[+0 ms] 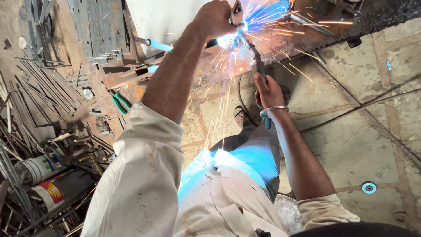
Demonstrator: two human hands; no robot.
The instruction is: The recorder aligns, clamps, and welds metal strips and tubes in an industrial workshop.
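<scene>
While sparks (263,26) spray in thin orange and blue streaks, the right hand (268,91) has its fingers wrapped tight around a slim welding holder (255,57), its rod tip glowing white against a rusty metal frame (280,41) lying on the floor. The left hand (215,18) is closed — fingers curled on a small dark piece right beside the arc; what it is, I cannot tell. A plain metal bangle (272,109) rings the right wrist. Green-handled pliers (119,102) lie among flat steel strips (48,90) — well apart, to the left.
</scene>
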